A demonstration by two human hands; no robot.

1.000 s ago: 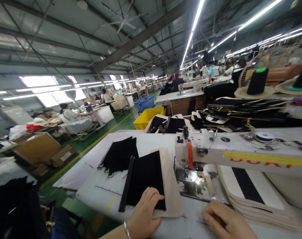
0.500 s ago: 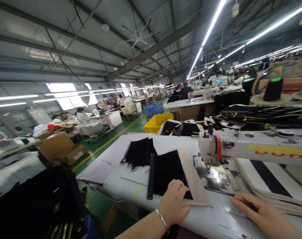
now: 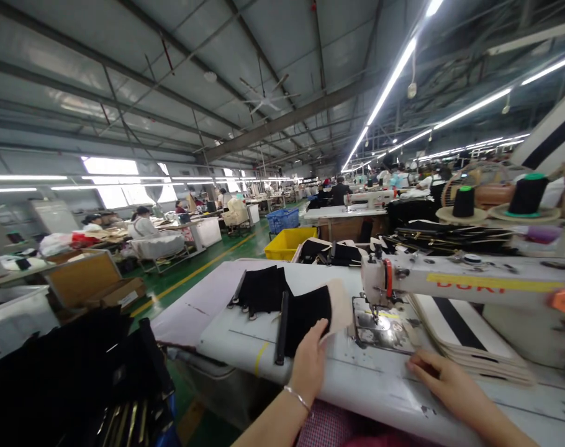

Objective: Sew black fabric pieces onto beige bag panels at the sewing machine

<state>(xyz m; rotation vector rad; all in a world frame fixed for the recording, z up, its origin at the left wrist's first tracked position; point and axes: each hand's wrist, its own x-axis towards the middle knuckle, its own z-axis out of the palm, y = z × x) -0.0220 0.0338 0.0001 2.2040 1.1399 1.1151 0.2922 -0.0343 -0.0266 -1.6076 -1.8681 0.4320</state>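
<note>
My left hand point(image 3: 310, 357), a bracelet at its wrist, is closed on the near right edge of a black fabric piece with a cream panel point(image 3: 341, 304) under it. The cream edge bends up beside the fingers; the thumb is partly hidden. A dark strip point(image 3: 281, 329) runs along the piece's left side. Farther left on the sewing table lie more black fabric pieces point(image 3: 264, 287) with small metal parts. My right hand point(image 3: 443, 379) hovers at or rests on the table in front of the sewing machine point(image 3: 378, 292), fingers loosely curled and slightly apart, nothing visible in them.
A stack of cream panels with a black stripe point(image 3: 459, 329) lies beneath the machine arm. Behind stand a yellow crate point(image 3: 289, 242), a blue basket point(image 3: 282, 220) and black thread cones point(image 3: 528, 195). Dark goods are heaped point(image 3: 77, 372) at lower left. Other people sit at farther tables.
My left hand has shifted from lying over the black fabric to its right edge, and the cream panel now curls there. My right hand stays near the machine. The view has turned right.
</note>
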